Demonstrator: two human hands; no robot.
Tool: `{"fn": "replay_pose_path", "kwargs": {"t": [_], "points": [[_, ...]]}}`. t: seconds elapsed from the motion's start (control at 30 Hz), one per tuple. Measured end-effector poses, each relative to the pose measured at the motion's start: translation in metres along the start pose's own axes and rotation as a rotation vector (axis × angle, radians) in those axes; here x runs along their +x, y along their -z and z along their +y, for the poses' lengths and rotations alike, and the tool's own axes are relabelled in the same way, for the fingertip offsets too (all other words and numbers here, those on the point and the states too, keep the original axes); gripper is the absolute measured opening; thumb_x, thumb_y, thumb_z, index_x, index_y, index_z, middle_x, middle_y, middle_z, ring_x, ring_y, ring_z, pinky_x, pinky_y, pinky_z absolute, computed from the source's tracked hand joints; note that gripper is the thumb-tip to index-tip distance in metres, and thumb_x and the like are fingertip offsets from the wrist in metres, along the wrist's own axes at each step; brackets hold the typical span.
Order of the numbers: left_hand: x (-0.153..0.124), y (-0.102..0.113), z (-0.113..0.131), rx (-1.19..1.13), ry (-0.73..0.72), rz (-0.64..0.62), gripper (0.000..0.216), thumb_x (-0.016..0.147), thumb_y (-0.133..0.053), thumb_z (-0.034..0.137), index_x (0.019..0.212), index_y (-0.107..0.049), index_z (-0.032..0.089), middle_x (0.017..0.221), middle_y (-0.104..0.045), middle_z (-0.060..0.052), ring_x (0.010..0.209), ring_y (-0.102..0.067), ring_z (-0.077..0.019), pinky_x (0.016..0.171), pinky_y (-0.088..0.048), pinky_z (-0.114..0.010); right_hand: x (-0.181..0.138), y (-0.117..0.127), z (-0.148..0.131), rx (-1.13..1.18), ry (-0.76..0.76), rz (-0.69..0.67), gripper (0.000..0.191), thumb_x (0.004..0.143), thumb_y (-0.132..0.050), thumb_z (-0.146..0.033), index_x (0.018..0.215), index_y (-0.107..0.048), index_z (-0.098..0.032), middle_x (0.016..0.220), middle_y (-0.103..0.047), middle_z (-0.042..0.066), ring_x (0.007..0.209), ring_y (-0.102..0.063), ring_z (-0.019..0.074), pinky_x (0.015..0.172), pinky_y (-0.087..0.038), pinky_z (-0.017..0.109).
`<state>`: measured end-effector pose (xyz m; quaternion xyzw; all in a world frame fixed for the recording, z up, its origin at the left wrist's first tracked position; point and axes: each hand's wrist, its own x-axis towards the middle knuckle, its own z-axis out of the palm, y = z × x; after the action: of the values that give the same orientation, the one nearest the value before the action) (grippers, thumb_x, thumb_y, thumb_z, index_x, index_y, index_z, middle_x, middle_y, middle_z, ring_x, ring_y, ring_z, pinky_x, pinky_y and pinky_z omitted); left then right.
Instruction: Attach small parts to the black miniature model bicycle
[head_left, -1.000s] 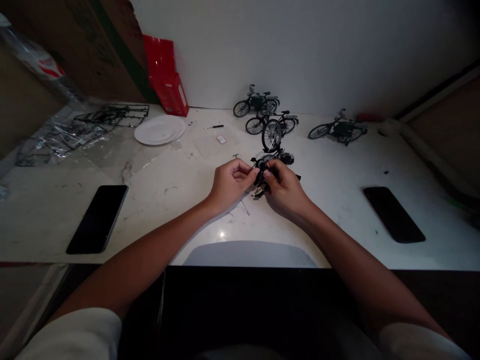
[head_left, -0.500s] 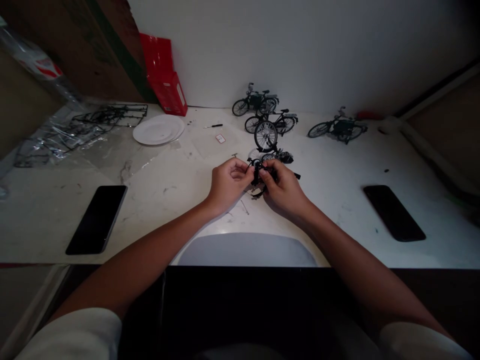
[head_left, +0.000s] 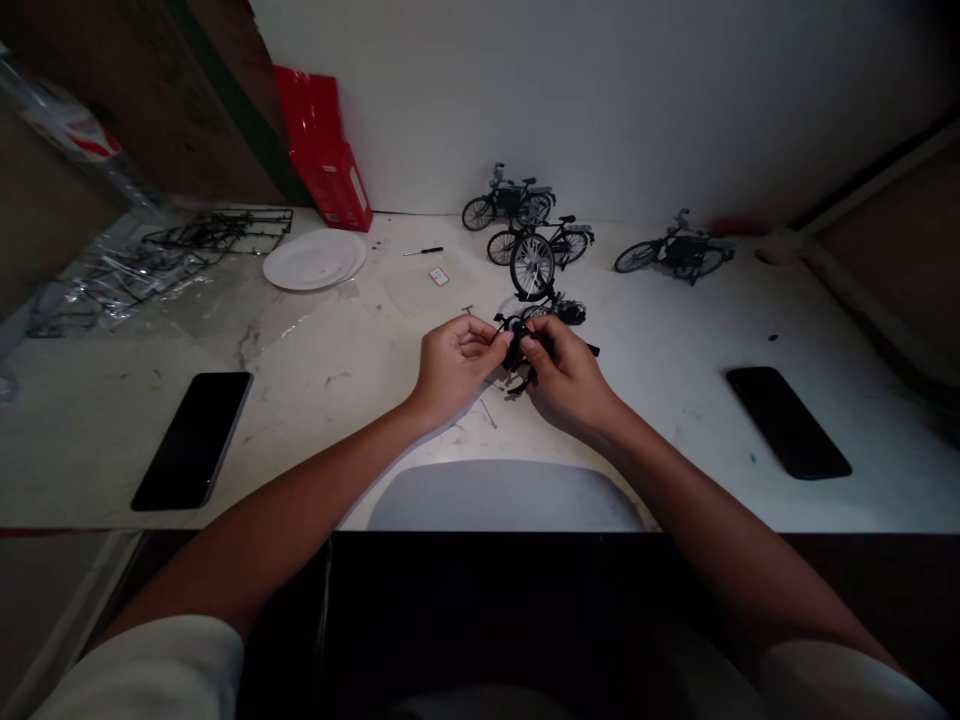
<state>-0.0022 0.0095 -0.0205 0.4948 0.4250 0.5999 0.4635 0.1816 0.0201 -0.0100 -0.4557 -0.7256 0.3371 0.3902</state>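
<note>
Between my two hands is a dark part of a model bicycle (head_left: 517,378), held just above the white table. My left hand (head_left: 459,365) pinches its left side with thumb and fingertips. On the other side my right hand (head_left: 564,370) wraps round it, thumb pressed on top. The fingers cover much of the part, so its exact shape is hidden. Right behind the hands lie more small bicycle parts (head_left: 571,312), and a spoked model wheel (head_left: 532,266) stands beyond them. Thin loose pieces (head_left: 488,414) rest below my left hand.
Finished-looking model bicycles (head_left: 510,200) stand at the back, another (head_left: 679,250) to the right. A small screwdriver (head_left: 424,251), white plates (head_left: 315,260), a red box (head_left: 341,185) and black part frames (head_left: 225,230) are left. Phones (head_left: 193,440) (head_left: 787,422) flank my arms.
The view has shifted very slightly. Both hands keep their grip on the bicycle part, with only a tiny movement of the fingers.
</note>
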Motion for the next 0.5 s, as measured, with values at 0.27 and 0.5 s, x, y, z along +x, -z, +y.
{"fn": "replay_pose_path", "kwargs": {"t": [0.27, 0.5], "points": [[-0.0013, -0.0031, 0.0008, -0.008, 0.013, 0.048, 0.046, 0.073, -0.097, 0.051, 0.075, -0.067, 0.017, 0.067, -0.071, -0.002, 0.057, -0.065, -0.0097, 0.054, -0.052, -0.020, -0.0008, -0.0001, 0.0011, 0.027, 0.015, -0.029, 0.036, 0.107, -0.057, -0.060, 0.110, -0.058, -0.025, 0.102, -0.066, 0.007, 0.101, -0.062, 0.0267, 0.082, -0.050, 0.040], [-0.0035, -0.0042, 0.0009, -0.003, 0.009, 0.065, 0.043, 0.071, -0.098, 0.047, 0.076, -0.068, 0.017, 0.068, -0.073, -0.002, 0.059, -0.068, -0.0111, 0.054, -0.053, -0.021, -0.0004, -0.0004, 0.0044, 0.057, -0.006, -0.043, 0.045, 0.104, -0.057, -0.070, 0.109, -0.059, -0.025, 0.098, -0.064, 0.005, 0.089, -0.058, 0.0234, 0.082, -0.047, 0.040]]}}
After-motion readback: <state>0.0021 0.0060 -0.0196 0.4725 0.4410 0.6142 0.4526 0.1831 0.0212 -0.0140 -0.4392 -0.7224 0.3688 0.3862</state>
